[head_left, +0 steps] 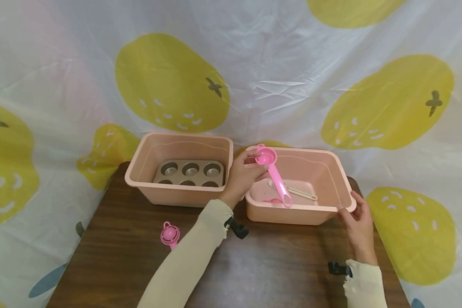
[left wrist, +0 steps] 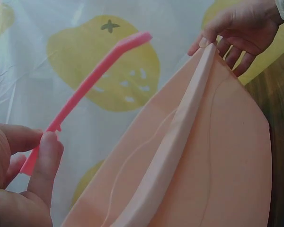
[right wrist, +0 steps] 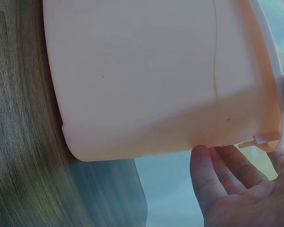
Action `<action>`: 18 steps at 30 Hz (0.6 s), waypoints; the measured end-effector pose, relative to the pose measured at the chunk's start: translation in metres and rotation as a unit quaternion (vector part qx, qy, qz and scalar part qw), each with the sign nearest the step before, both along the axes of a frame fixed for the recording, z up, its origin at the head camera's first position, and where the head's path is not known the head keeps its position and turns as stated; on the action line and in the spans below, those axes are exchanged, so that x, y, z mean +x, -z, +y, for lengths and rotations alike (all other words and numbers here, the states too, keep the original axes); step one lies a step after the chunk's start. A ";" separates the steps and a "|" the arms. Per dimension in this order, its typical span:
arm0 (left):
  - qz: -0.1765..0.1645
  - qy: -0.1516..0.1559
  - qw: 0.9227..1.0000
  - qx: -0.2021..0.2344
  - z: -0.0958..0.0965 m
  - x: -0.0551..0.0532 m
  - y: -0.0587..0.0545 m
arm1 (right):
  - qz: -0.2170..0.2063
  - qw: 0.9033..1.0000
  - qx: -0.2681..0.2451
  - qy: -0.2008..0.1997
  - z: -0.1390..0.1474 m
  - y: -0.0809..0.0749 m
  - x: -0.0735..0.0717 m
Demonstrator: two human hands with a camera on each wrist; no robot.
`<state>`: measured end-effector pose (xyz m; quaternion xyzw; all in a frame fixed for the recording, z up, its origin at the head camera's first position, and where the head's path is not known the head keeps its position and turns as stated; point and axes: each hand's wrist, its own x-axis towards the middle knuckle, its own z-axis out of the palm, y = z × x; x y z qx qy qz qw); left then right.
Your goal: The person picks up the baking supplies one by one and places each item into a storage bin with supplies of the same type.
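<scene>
Left hand (head_left: 243, 174) has the pink spoon (head_left: 276, 176) pinched at its cup end, above the right tub (head_left: 288, 217), handle slanting toward the tub's near rim. Right hand (head_left: 359, 229), farther from the spoon, grips the tub's near right corner.

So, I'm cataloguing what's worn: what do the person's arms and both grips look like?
The left sleeve and right sleeve are plain pale cream. A small black block sits at each cuff. The left grip and right grip wear no gloves.

Perhaps a home (fruit-print curtain (head_left: 269, 64))
</scene>
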<state>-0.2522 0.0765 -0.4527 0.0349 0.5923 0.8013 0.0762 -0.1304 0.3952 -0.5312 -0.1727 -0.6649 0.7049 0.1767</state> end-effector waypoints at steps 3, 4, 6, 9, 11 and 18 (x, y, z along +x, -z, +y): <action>-0.001 -0.015 1.000 0.007 0.012 -0.003 0.001 | -0.003 1.000 0.006 -0.004 0.000 0.001 0.001; -0.003 -0.019 1.000 0.008 0.015 -0.004 0.001 | -0.005 1.000 0.007 -0.005 0.000 0.001 0.001; -0.006 -0.028 1.000 0.002 0.021 -0.006 0.003 | -0.009 1.000 0.007 -0.003 -0.001 0.001 0.001; -0.012 -0.035 0.999 -0.011 0.027 -0.009 0.005 | -0.009 1.000 0.007 -0.002 -0.001 0.001 0.000; -0.014 -0.034 0.999 -0.021 0.030 -0.011 0.007 | -0.011 1.000 0.008 -0.002 -0.001 0.001 -0.001; -0.029 -0.016 0.996 -0.084 0.034 -0.014 0.011 | -0.010 1.000 0.013 -0.003 -0.004 0.001 -0.002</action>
